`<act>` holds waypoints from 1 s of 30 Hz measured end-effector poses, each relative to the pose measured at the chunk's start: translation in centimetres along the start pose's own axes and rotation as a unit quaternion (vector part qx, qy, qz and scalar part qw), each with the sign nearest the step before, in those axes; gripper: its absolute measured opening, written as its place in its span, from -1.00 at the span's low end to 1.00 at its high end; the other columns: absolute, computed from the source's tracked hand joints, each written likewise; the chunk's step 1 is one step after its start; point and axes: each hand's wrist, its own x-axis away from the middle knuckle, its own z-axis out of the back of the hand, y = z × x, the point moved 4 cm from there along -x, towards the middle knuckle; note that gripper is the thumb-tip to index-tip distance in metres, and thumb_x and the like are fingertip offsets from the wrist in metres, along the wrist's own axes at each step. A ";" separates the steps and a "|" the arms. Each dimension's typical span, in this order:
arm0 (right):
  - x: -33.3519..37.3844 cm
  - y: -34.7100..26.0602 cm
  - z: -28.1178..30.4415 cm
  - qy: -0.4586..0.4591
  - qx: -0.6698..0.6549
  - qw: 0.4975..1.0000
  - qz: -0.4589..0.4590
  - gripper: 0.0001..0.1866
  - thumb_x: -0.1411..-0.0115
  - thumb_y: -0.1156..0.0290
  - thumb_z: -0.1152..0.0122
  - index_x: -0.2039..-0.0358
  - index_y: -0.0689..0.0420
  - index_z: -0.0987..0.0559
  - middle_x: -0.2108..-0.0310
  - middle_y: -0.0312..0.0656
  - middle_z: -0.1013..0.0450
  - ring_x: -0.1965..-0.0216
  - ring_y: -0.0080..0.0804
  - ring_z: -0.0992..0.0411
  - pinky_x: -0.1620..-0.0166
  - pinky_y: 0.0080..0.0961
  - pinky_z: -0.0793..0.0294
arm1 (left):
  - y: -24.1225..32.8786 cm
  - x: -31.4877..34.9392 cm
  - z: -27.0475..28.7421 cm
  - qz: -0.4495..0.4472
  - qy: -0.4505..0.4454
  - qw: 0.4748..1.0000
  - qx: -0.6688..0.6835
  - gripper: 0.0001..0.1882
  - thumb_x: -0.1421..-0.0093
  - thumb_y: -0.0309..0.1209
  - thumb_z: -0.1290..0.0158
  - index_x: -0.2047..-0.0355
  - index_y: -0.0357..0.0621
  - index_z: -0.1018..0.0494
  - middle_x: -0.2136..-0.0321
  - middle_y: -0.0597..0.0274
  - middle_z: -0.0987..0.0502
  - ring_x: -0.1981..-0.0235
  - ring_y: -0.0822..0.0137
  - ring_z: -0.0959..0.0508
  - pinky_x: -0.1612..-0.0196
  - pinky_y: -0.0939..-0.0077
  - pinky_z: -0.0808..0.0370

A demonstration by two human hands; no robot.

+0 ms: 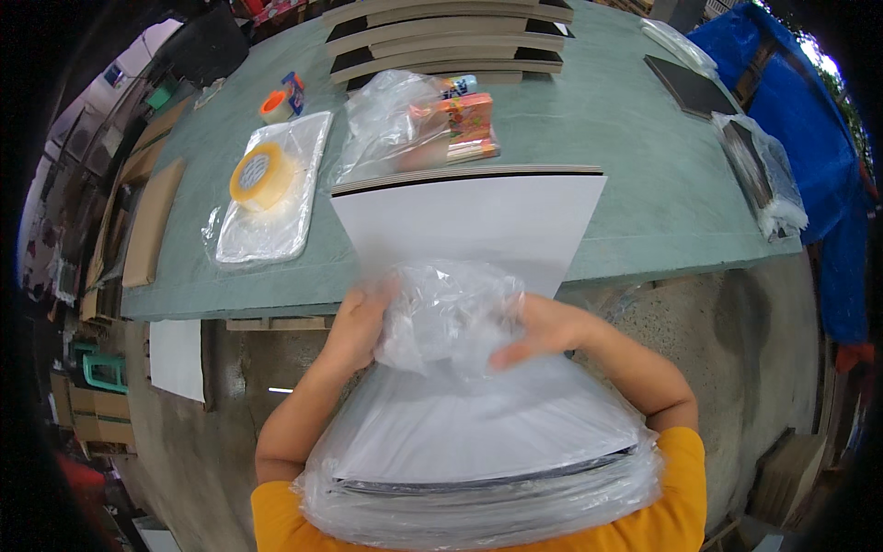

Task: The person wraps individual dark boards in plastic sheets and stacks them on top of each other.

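Observation:
A clear plastic bag (451,317) is bunched up in front of me, around the middle of a stack of white boards (469,221). The bag's lower part covers the stack's near end, against my body. Bare at the far end, the boards' edges rest over the green table. My left hand (366,317) grips the bunched plastic at its left side, fingers partly hidden in the folds. On the opposite side my right hand (549,328) has hold of the same plastic, thumb showing and slightly blurred, other fingers mostly hidden.
On the green table (607,120) lie a tape roll (260,177) on flat plastic bags (276,235), an orange tape roll (275,106), and a plastic-wrapped colourful pack (469,120). Dark-and-grey boards (446,41) are stacked behind. A wrapped bundle (759,170) sits near the right edge beside blue tarpaulin (800,138).

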 end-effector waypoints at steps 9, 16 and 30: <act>1.3 -3.2 5.4 0.088 -0.369 0.915 0.133 -0.48 -0.10 -0.01 0.11 0.19 0.24 -0.41 0.21 -0.11 -0.37 0.23 -0.37 -0.38 0.20 -0.46 -0.38 | 1.0 0.4 2.5 -0.002 0.036 0.987 0.155 -0.68 -0.14 -0.33 0.14 0.16 -0.30 -0.29 0.31 0.22 -0.41 0.34 0.44 -0.42 0.28 0.57 -0.39; 0.8 -5.7 3.8 0.066 0.259 0.953 0.140 -0.31 -0.07 -0.14 0.18 0.13 0.32 -0.36 0.21 -0.01 -0.37 0.24 -0.27 -0.39 0.19 -0.48 -0.37 | 0.2 0.5 4.2 -0.076 -0.024 0.993 -0.085 -0.70 -0.13 -0.34 0.12 0.17 -0.26 -0.32 0.34 0.21 -0.42 0.36 0.42 -0.45 0.29 0.56 -0.42; 4.7 -4.0 3.0 0.201 0.027 0.978 0.042 -0.79 0.18 0.42 -0.31 0.57 0.25 -0.49 0.62 -0.34 -0.37 0.56 -0.69 -0.27 0.52 -0.73 -0.22 | 0.0 0.3 6.8 -0.122 0.041 0.954 -0.271 -0.64 -0.08 -0.33 0.06 0.14 -0.25 -0.27 0.27 0.10 -0.41 0.28 0.27 -0.45 0.29 0.41 -0.42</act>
